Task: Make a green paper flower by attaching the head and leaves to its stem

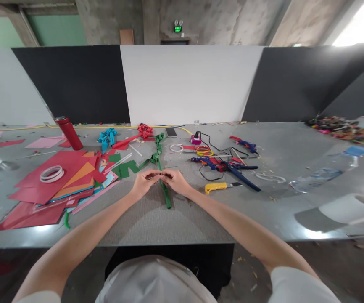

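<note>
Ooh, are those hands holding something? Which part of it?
The left hand and right hand pinch a green paper stem partway along, just below the curled green paper.

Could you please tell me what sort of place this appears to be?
Probably a craft workspace, perhaps in an industrial building: coloured paper sheets and a yellow cutter lie on the table, and a concrete wall rises behind.

The short sleeves (pixel 298 286) are plain white
</note>
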Motion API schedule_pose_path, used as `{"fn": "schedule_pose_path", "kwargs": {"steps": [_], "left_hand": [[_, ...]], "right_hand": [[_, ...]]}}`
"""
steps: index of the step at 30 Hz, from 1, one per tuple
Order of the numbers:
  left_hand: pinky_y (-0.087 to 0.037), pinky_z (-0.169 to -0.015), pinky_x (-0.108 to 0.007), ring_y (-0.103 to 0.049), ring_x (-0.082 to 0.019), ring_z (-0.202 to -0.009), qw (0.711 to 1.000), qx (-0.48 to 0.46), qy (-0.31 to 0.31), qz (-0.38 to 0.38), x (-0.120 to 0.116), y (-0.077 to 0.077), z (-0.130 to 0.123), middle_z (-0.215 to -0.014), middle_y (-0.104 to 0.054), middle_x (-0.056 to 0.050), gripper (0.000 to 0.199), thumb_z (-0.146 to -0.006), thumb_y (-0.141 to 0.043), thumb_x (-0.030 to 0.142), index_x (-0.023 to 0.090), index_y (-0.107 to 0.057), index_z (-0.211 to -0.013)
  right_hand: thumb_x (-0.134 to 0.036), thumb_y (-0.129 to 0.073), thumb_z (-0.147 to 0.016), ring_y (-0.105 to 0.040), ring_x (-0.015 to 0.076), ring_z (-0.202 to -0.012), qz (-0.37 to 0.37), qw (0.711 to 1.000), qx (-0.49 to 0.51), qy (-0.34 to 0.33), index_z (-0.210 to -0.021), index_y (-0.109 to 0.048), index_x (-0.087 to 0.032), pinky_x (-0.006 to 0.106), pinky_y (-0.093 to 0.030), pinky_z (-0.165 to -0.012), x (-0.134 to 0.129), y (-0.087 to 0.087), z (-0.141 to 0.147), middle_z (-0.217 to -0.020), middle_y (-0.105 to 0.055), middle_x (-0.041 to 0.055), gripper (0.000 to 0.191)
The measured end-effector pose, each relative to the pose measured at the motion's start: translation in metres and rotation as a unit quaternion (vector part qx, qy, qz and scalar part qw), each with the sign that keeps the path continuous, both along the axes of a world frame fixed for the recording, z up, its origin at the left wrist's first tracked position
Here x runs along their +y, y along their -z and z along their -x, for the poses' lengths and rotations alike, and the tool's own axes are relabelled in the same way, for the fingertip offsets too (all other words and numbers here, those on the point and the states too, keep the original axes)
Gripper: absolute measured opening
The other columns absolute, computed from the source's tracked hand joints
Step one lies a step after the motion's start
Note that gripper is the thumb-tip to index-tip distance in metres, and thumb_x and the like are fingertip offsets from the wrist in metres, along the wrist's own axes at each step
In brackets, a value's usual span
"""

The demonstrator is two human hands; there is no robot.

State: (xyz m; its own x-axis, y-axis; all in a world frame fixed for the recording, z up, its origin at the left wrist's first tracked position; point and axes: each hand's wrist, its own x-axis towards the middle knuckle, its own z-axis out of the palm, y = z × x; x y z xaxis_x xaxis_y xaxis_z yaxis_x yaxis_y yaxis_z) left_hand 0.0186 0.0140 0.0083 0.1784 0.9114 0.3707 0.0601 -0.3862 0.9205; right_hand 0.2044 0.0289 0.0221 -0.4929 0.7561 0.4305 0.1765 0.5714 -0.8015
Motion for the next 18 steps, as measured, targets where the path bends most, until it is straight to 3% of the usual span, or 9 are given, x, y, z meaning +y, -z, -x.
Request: {"fn": "schedule_pose_path", "kwargs": {"steps": [11,18], "left_hand": [[-0.046,-0.058,-0.024,-0.056,-0.011,-0.058,0.994,-0.074,0.015,0.076,0.0023,-0.0004,-0.0013,-0.069,-0.063,0.0,0.029,-0.076,-0.078,0.037,0.015,-0.069,-0.091],[-0.046,-0.059,-0.025,-0.056,-0.011,-0.058,0.992,-0.094,0.013,0.088,0.0036,0.002,-0.0018,-0.069,-0.063,0.0,0.028,-0.076,-0.078,0.037,0.015,-0.069,-0.092]], "right_hand": [[-0.054,-0.057,-0.09,-0.049,0.0117,-0.057,0.076,0.995,0.04,-0.048,-0.079,-0.065,-0.016,0.024,-0.039,-0.056,-0.005,-0.0065,-0.0013,-0.061,-0.055,-0.0015,0.041],[-0.052,-0.061,-0.088,-0.049,0.012,-0.057,0.071,0.996,0.034,-0.035,-0.082,-0.068,-0.016,0.025,-0.039,-0.056,-0.0065,-0.0083,0.0007,-0.065,-0.058,-0.0001,0.037]]}}
